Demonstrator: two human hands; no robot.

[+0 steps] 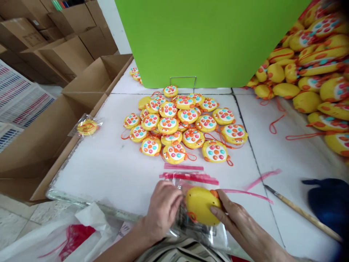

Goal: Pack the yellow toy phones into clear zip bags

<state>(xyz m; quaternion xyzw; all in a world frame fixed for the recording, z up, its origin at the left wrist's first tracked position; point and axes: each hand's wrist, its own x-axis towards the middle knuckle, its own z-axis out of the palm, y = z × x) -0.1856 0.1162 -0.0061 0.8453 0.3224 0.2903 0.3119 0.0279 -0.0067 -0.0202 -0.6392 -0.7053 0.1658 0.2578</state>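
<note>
My right hand (236, 218) grips a yellow duck-shaped toy (201, 204) between thumb and fingers, its plain back facing up and an orange cord loop at its lower left. Close by on the left, my left hand (163, 205) is closed on the edge of a clear plastic bag (214, 236). The bag spreads beneath the toy, near the table's front edge; how far the toy overlaps its opening is unclear. Beyond my hands lies a heap of matching duck toys (167, 125), most with white faces of coloured dots upward and orange cords.
A bagged toy (87, 126) lies by the left table edge, beside an open cardboard box (68, 109). Behind the heap stands a green board (212, 43). At right are many more toys (308, 102), a wooden-handled tool (302, 213) and dark blue cloth (327, 200).
</note>
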